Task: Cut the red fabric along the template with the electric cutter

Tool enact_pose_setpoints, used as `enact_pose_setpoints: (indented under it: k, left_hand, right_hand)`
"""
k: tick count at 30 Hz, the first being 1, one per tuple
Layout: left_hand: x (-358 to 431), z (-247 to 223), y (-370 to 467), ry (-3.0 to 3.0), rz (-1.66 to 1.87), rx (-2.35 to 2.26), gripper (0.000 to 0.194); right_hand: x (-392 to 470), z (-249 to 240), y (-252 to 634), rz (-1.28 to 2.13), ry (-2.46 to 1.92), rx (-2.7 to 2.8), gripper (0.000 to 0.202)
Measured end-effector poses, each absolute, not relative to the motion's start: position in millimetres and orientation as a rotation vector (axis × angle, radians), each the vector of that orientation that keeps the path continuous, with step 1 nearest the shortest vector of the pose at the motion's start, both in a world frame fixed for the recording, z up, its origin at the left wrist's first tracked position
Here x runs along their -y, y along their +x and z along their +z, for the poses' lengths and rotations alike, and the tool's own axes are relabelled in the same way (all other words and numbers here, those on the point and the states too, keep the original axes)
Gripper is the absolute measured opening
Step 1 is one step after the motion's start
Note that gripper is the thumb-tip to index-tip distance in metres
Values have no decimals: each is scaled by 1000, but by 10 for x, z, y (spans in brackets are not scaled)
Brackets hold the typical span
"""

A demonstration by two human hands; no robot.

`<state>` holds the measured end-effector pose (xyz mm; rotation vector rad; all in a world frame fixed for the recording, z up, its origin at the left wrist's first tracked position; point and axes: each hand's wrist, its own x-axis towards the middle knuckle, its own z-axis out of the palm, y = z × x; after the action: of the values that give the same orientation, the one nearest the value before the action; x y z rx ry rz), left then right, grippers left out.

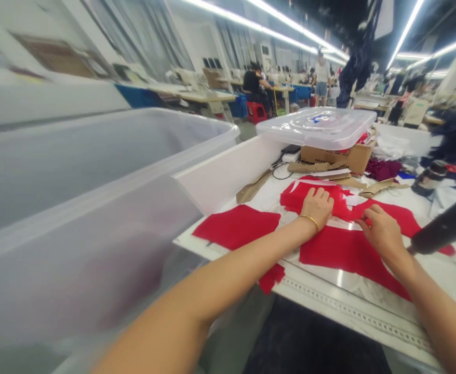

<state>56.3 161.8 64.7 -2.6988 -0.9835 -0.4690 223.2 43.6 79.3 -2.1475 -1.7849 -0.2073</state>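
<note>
The red stack (pixel 293 197) lies mid-table (pixel 352 312), far side of a loose red piece (pixel 335 250). The left hand (pixel 317 208) rests on it, fingers loosely bent; the right hand (pixel 381 231) has its fingertips nearly together at the stack's right edge, though blur hides whether they have caught cloth. If the left hand eased, a pull from the right might skew the layers. A brushing forearm could drop the small scrap (pixel 270 279) overhanging the near edge.
</note>
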Motion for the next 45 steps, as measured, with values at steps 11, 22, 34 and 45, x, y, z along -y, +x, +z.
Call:
enact_pose_setpoints:
  k: [11, 22, 34, 45]
  left_hand:
    - [-1322, 518, -231, -2685, -510, 648, 22]
    - [-957, 405, -351, -2640, -634, 510, 23]
    - [-967, 396, -342, -2702, -682, 501, 27]
    - [-970, 417, -395, -2821, -710, 510, 45]
  right_hand:
    - [627, 424, 2473, -411, -1890, 1929, 26]
    - [1061, 346, 2572, -445, -1841, 1728, 27]
    - [1166, 383, 2534, -406, -1849, 1712, 22]
    - [1200, 317, 2546, -414, -1848, 1677, 25]
